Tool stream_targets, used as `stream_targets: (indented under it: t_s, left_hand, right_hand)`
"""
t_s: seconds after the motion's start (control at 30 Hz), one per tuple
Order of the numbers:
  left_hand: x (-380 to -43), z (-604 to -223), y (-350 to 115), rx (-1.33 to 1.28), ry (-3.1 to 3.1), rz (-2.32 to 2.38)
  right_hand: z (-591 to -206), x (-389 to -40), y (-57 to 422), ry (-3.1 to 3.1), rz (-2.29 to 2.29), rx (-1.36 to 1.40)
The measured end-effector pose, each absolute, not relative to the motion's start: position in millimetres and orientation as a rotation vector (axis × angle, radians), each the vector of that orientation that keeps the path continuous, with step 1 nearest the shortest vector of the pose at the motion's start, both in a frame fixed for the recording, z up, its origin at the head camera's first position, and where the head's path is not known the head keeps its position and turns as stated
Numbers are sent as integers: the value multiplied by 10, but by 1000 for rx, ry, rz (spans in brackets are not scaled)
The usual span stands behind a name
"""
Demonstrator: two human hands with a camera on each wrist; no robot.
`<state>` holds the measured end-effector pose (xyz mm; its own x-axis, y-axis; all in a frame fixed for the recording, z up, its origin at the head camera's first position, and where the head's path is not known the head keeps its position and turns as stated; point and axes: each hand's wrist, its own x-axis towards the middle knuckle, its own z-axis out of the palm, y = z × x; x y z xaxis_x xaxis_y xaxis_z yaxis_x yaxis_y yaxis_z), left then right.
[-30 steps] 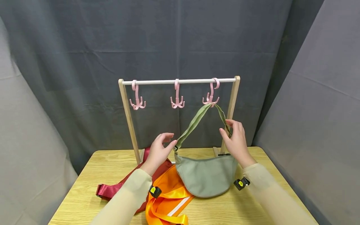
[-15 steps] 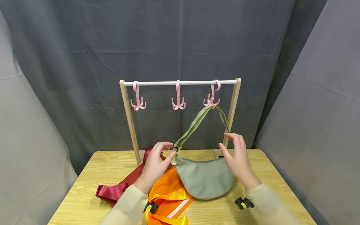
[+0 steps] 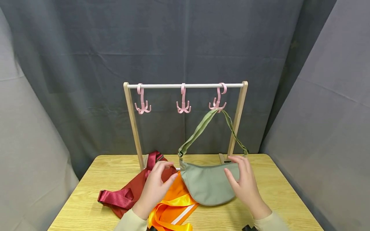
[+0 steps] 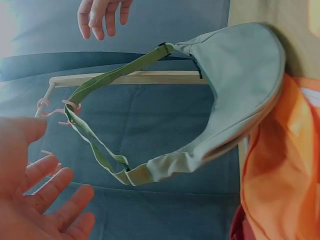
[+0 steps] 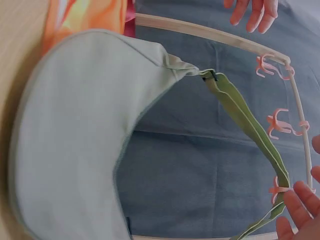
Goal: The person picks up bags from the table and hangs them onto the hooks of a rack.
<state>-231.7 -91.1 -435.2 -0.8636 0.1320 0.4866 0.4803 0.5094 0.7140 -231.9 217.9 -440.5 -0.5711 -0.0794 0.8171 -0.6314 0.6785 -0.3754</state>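
A sage-green shoulder bag (image 3: 209, 184) hangs by its green strap (image 3: 199, 130) from the right pink hook (image 3: 217, 102) on the rack. My left hand (image 3: 156, 184) is to the left of the bag, fingers loosely bent and holding nothing, in front of the red bag (image 3: 127, 195) and the orange bag (image 3: 173, 189). On the other side my right hand (image 3: 244, 181) hovers in front of the bag's right end, its thumb and fingers spread apart. In the left wrist view the strap loop (image 4: 100, 82) is slung over the hook, and the left fingers are apart from it.
The rack has wooden posts (image 3: 133, 125) and a white rail (image 3: 162, 86). Two more pink hooks, at the left (image 3: 143, 102) and the middle (image 3: 183, 102), carry no bag. Grey cloth (image 3: 86, 64) encloses the wooden table (image 3: 86, 189) at back and sides.
Both hands have let go of the strap and drawn down toward me. The green bag stays hanging from the right hook, its right strap end now uncovered.
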Motion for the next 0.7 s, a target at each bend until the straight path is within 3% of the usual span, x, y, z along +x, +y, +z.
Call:
stream_targets:
  t_s: [0.7]
  left_hand:
    - [-1935, -4525, -965, -505, -2492, -1100]
  right_hand:
    - [-4864, -1970, 2149, -2258, 662, 584]
